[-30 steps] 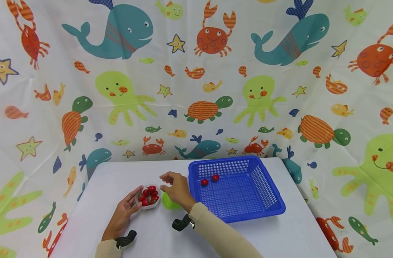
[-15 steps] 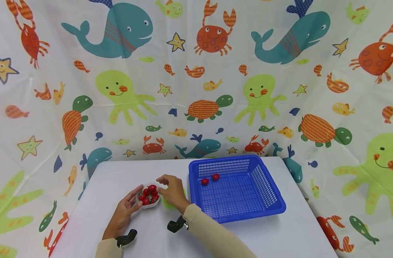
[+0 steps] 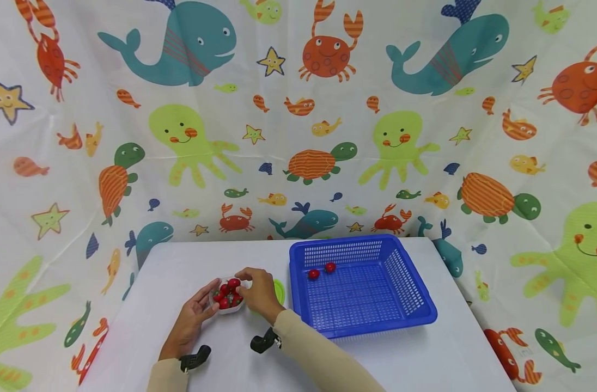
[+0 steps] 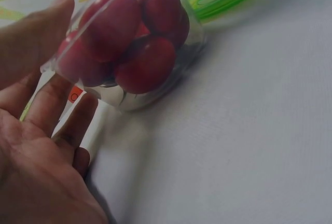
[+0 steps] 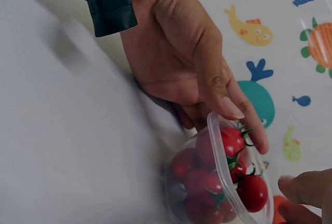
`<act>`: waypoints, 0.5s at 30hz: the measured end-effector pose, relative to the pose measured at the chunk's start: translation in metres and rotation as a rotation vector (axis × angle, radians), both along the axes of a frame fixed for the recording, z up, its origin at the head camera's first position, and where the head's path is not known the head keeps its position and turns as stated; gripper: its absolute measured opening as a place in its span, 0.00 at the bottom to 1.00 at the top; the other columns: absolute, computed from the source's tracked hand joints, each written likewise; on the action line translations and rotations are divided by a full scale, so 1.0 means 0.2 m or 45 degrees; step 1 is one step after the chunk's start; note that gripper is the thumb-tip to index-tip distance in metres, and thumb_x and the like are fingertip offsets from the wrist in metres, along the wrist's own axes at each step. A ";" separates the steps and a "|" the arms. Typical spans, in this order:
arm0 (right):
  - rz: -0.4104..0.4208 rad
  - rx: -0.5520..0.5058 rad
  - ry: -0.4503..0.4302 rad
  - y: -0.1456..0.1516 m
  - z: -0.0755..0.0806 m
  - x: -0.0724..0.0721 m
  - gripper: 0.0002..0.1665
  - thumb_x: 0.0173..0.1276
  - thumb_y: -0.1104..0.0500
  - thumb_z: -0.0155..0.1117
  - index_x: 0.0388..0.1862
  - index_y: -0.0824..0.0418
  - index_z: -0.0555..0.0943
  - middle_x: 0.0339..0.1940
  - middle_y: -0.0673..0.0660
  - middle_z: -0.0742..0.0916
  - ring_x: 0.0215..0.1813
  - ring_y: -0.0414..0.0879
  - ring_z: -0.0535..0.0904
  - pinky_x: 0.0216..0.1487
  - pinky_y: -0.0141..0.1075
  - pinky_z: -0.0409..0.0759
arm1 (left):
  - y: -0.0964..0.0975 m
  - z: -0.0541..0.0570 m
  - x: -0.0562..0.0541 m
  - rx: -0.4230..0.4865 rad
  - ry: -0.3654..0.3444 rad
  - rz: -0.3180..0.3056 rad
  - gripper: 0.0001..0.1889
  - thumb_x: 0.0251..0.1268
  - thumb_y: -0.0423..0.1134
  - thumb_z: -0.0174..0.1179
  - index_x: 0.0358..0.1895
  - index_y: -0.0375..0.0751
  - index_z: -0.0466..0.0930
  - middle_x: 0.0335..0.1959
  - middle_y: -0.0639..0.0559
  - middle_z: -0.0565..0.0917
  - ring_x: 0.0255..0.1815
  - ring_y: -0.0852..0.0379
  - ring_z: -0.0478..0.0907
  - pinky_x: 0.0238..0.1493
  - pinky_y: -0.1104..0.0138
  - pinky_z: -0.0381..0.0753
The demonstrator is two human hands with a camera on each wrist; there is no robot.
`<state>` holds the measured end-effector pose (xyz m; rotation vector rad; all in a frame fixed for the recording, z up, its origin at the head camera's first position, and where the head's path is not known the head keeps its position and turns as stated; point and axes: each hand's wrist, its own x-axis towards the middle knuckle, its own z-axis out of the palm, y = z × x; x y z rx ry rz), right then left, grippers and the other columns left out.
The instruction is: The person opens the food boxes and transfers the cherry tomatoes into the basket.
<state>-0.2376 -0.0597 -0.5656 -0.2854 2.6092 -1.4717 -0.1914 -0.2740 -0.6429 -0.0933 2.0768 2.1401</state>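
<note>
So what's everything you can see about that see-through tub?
The tub looks like clear plastic, with a rim round its open top and no lid on. It holds several red tomatoes, some showing green stems. Its opening faces roughly upward. It's over the white table, left of the blue basket. The left hand grips one side, thumb at the rim; the right hand is at the opposite side. Whether its base sits flat is unclear.
</note>
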 end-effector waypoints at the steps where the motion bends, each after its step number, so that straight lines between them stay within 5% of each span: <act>1: -0.007 0.003 -0.002 0.00 0.00 0.00 0.17 0.72 0.61 0.74 0.57 0.48 0.89 0.56 0.46 0.92 0.66 0.47 0.84 0.72 0.50 0.82 | 0.00 0.00 0.00 0.002 0.005 -0.003 0.35 0.79 0.37 0.62 0.84 0.48 0.61 0.89 0.44 0.55 0.91 0.39 0.37 0.84 0.30 0.37; 15: -0.036 0.062 0.054 -0.05 -0.05 0.02 0.15 0.70 0.61 0.76 0.53 0.48 0.91 0.47 0.45 0.93 0.56 0.43 0.80 0.62 0.39 0.83 | 0.00 -0.01 0.00 0.031 0.012 -0.004 0.35 0.79 0.36 0.62 0.84 0.47 0.61 0.88 0.43 0.56 0.91 0.39 0.38 0.85 0.30 0.37</act>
